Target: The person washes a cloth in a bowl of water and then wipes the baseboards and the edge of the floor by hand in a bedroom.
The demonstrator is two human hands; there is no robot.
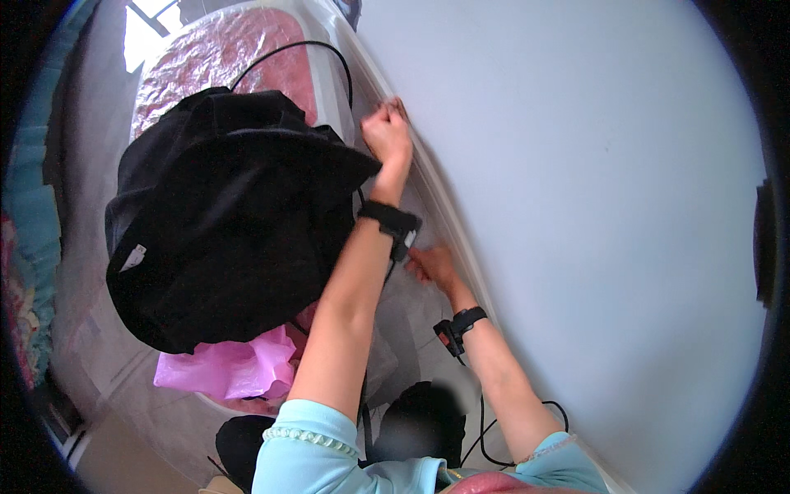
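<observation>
My left hand [387,133] is curled like a fist beside the pale baseboard [426,151], just past the corner of a black cloth [228,228]; whether it grips anything is hidden. Lower down, my right hand [435,265] is blurred, its fingers bent close to the same baseboard and above crumpled clear plastic film [395,309]. What lies between its fingers cannot be made out. The black cloth, with a small white tag [134,257], is draped over a white-rimmed pink item covered in clear plastic [271,55]. A pink plastic bag [228,369] pokes out from beneath the cloth.
A large pale wall [586,185] rises along the right side. Black cables loop over the plastic-covered item [308,43] and beside my right forearm [484,432]. Both wrists wear black straps with small devices. Teal fabric [31,204] lines the far left, beside a grey tiled floor [129,383].
</observation>
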